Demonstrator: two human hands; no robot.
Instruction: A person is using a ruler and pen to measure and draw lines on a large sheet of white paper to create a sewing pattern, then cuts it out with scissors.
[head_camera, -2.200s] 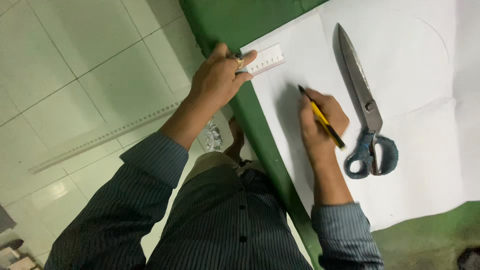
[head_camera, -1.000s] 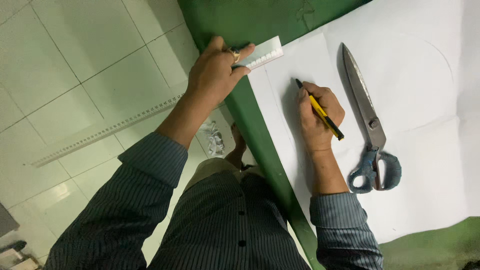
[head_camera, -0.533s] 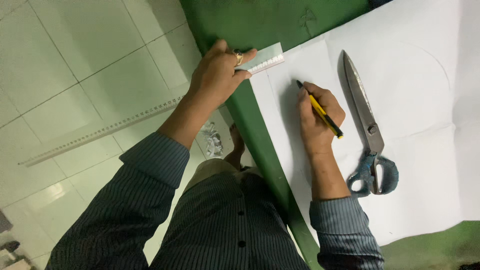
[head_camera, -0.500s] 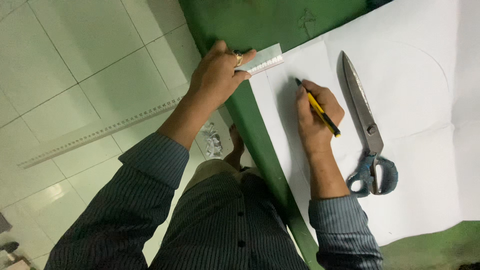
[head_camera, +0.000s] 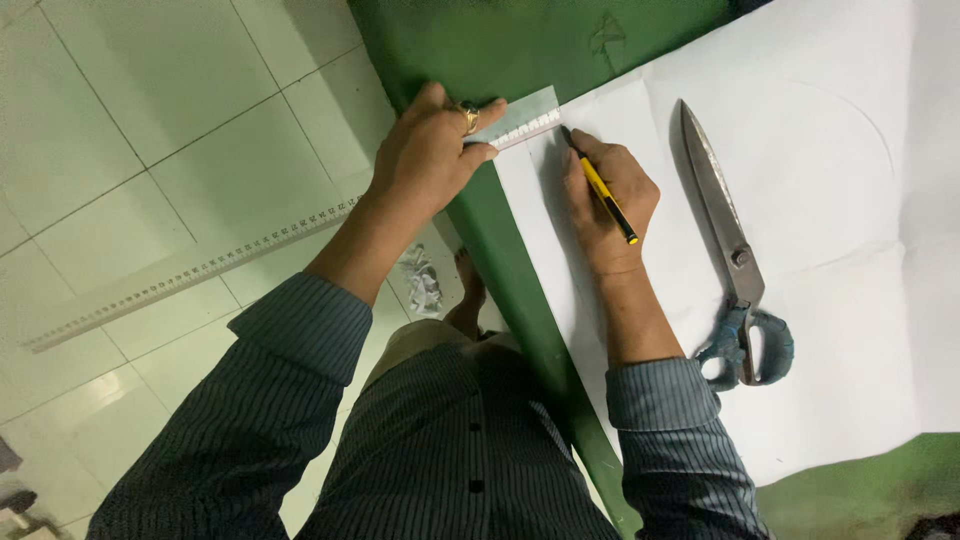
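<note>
Near the table's (head_camera: 640, 40) left edge, the right hand (head_camera: 608, 205) pinches a yellow pencil (head_camera: 600, 186), its tip on the white paper (head_camera: 830, 250) beside the clear ruler (head_camera: 525, 122) that the left hand (head_camera: 430, 152) presses flat, so drawing a line seems underway, and a steady ruler matters next.

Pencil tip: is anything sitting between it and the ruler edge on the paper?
Nothing visible. The pencil in the right hand meets the white paper right beside the ruler, which the left hand presses down.
</note>
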